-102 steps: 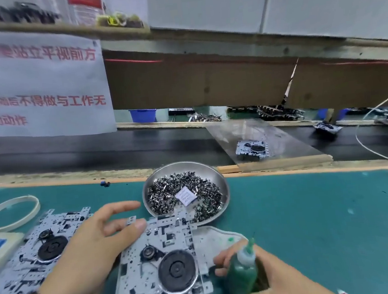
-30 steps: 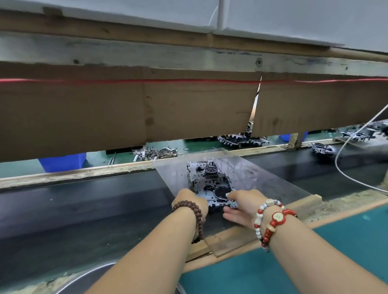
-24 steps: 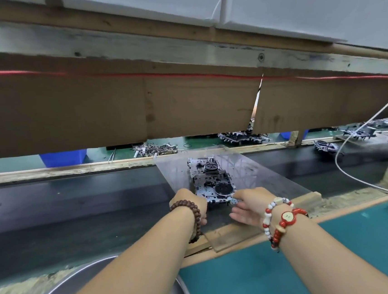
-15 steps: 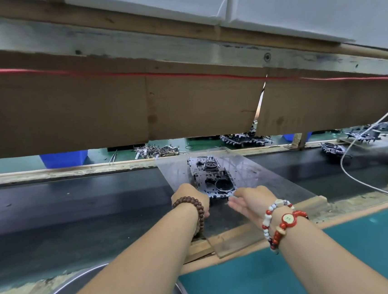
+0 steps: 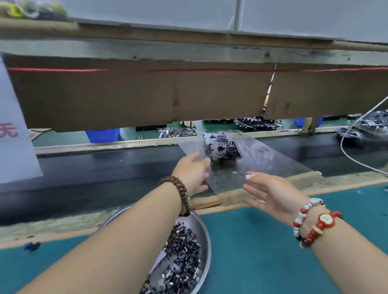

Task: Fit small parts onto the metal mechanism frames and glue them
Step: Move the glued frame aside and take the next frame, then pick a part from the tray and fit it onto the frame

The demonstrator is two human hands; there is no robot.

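- Counter (image 5: 280, 245): teal mat across the lower frame, edged by a worn wooden strip.
- Conveyor belt (image 5: 101, 177): dark band crossing mid-frame.
- Clear plastic sheet (image 5: 267, 161): sloping ramp, centre right.
- Metal bowl (image 5: 204, 247): round, shiny, lower centre, heaped with small dark parts (image 5: 176, 274).
- Metal mechanism frame (image 5: 223, 150): perforated plate, long axis running up the ramp, away from the viewer.
- Left hand (image 5: 191, 170): fingers extended, beside the frame's near left corner.
- Right hand (image 5: 272, 192): fingers spread, holding nothing.

Factory line: conveyor belt (image 5: 96, 180), workbench (image 5: 257, 247)
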